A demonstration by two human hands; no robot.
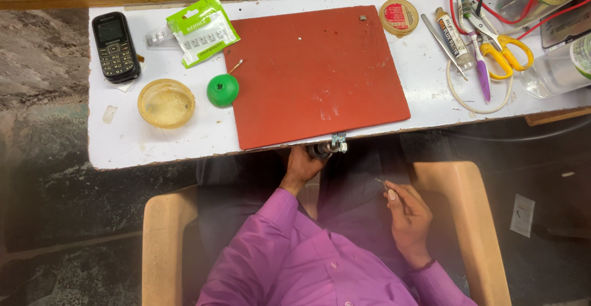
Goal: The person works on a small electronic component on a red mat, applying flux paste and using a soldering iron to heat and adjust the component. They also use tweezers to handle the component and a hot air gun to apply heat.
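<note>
Seen from above, seated at a white workbench. Left hand under the near edge, closed around a dark cylindrical tool with a small metal clamp just above. Right hand over the lap, fingers pinched narrow on a thin metal piece. Red mat lying on the bench just beyond.
</note>
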